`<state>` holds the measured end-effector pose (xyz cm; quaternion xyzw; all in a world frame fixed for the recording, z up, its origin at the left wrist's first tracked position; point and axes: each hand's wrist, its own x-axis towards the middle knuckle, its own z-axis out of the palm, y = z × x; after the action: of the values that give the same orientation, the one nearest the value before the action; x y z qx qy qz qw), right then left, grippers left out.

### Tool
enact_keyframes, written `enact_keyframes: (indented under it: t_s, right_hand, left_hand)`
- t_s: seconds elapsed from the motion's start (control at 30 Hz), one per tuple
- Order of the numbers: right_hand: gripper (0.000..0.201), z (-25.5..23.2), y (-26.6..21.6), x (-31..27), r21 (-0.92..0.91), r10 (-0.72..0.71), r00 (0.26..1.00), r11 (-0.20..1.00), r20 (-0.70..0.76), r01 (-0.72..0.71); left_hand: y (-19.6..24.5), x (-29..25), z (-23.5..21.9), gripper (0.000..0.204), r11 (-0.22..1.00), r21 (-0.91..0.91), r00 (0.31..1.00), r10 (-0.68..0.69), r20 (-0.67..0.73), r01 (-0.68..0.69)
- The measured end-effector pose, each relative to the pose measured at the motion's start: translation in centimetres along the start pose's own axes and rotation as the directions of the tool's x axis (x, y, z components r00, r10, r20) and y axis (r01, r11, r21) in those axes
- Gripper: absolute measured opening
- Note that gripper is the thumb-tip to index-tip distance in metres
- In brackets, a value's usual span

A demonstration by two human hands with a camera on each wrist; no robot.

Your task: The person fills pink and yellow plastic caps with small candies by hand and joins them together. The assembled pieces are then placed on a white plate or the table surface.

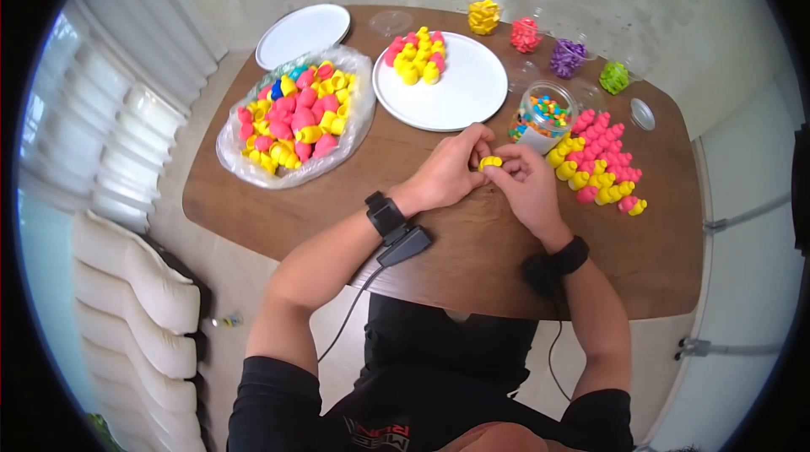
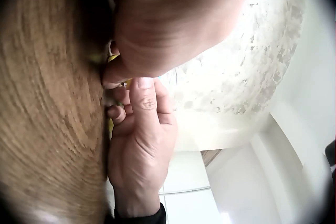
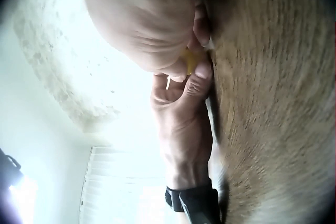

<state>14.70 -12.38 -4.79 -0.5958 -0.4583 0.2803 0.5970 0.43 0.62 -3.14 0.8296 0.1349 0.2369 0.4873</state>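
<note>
A small yellow piece (image 1: 490,162) is between both hands, low over the brown table. My left hand (image 1: 449,168) pinches its left side with thumb and fingertips, and my right hand (image 1: 530,188) pinches it from the right. The right wrist view shows the yellow piece (image 3: 190,62) between the fingertips of the left hand (image 3: 184,119) and right hand (image 3: 147,24). Fingers cover most of it in the left wrist view, where the right hand (image 2: 142,150) meets the left (image 2: 168,29). Beyond the hands stands an open clear jar (image 1: 547,111) of small colourful pieces.
A bag (image 1: 364,106) of pink, yellow and blue pieces lies at left. Yellow and pink pieces sit on a white plate (image 1: 472,89); another plate (image 1: 302,34) is behind. Rows of pink and yellow figures (image 1: 601,148) stand at right. Several cups, one with yellow pieces (image 1: 484,16), line the back.
</note>
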Motion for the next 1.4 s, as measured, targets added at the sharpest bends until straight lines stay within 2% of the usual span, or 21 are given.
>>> enact_keyframes:
  t_s: [0.07,0.1,0.2,0.43,0.5,0.53,0.57,0.6,0.63,0.67,0.73,0.83,0.93,1.13,1.23,1.27,1.33,1.4]
  right_hand:
    - [0.017,0.1,-0.1,-0.1,0.089,0.102,0.995,0.991,-0.010,-0.101]
    - [0.015,0.1,-0.6,-0.1,0.107,0.099,0.995,0.989,0.014,-0.100]
    - [0.014,0.1,-0.1,-0.1,0.068,0.004,1.000,0.998,0.009,-0.005]
    - [0.014,0.3,-0.8,-0.1,-0.127,-0.070,0.997,0.989,0.012,0.071]
    - [0.016,0.4,-0.6,0.0,-0.171,-0.015,1.000,0.985,-0.002,0.014]
    - [0.016,0.4,-0.2,0.1,-0.188,-0.056,0.998,0.981,-0.016,0.052]
    - [0.015,0.2,0.5,0.2,-0.174,-0.072,0.997,0.982,-0.011,0.069]
    - [0.014,0.3,0.3,0.1,-0.196,-0.115,0.993,0.975,-0.029,0.108]
    - [0.015,0.2,-0.6,0.0,-0.270,-0.112,0.993,0.957,-0.019,0.103]
    - [0.014,0.3,-1.6,-0.2,-0.274,-0.082,0.996,0.959,-0.018,0.074]
    - [0.014,0.7,-0.9,-0.1,-0.193,-0.119,0.992,0.975,-0.031,0.111]
    - [0.014,0.5,-1.0,-0.2,-0.276,-0.179,0.984,0.945,0.014,0.176]
    - [0.014,0.6,-0.9,-0.2,-0.285,-0.215,0.977,0.936,-0.001,0.206]
    - [0.019,0.6,0.4,-0.1,-0.179,-0.133,0.990,0.976,-0.041,0.124]
    - [0.026,0.9,0.5,-0.1,-0.027,-0.057,0.995,0.998,-0.086,0.054]
    - [0.026,0.8,0.1,-0.2,-0.062,-0.051,0.992,0.997,-0.112,0.044]
    - [0.020,0.6,-0.4,-0.3,0.065,-0.009,0.989,0.998,-0.150,0.019]
    - [0.019,0.4,-1.0,-0.4,0.042,-0.015,0.980,0.999,-0.197,0.023]
  left_hand:
    - [0.0,-0.2,0.0,0.054,1.000,-0.020,1.000,0.003,-0.012,-0.003]
    - [-0.2,-0.2,0.0,0.058,1.000,0.003,1.000,0.023,-0.009,-0.023]
    - [-0.6,-0.2,0.0,0.057,0.999,-0.024,0.999,0.027,-0.026,-0.027]
    - [-0.5,-0.4,0.2,0.055,1.000,-0.006,0.999,0.005,-0.054,-0.005]
    - [-1.2,-0.3,0.5,0.055,0.999,0.030,0.996,0.046,-0.078,-0.044]
    - [-1.2,-0.4,0.7,0.053,0.998,-0.049,0.995,0.038,-0.088,-0.042]
    - [-0.4,-0.4,0.7,0.051,0.989,-0.134,0.996,-0.072,-0.058,0.064]
    - [-0.5,-0.2,0.7,0.050,0.999,0.027,0.997,-0.042,-0.061,0.044]
    - [-0.4,-0.3,0.7,0.050,1.000,0.001,0.997,-0.016,-0.074,0.016]
    - [0.1,-0.3,0.4,0.050,0.998,-0.026,0.996,-0.066,-0.055,0.064]
    - [0.9,-0.3,0.1,0.050,0.994,-0.054,0.995,-0.099,-0.030,0.097]
    - [0.5,-0.3,0.2,0.050,0.996,-0.043,0.996,-0.081,-0.036,0.080]
    - [0.7,-0.3,0.1,0.050,0.995,-0.035,0.995,-0.097,-0.023,0.097]
    - [0.8,-0.2,0.2,0.046,0.996,-0.030,0.997,-0.081,-0.013,0.081]
    - [0.6,-0.2,0.1,0.041,0.998,-0.029,0.998,-0.059,-0.007,0.059]
    - [0.7,-0.2,0.0,0.040,0.998,-0.007,0.998,-0.057,0.002,0.057]
    - [0.8,-0.3,-0.2,0.037,0.998,0.035,0.998,-0.056,0.019,0.056]
    - [0.4,-0.3,-0.3,0.037,0.997,0.027,0.997,-0.070,0.037,0.069]
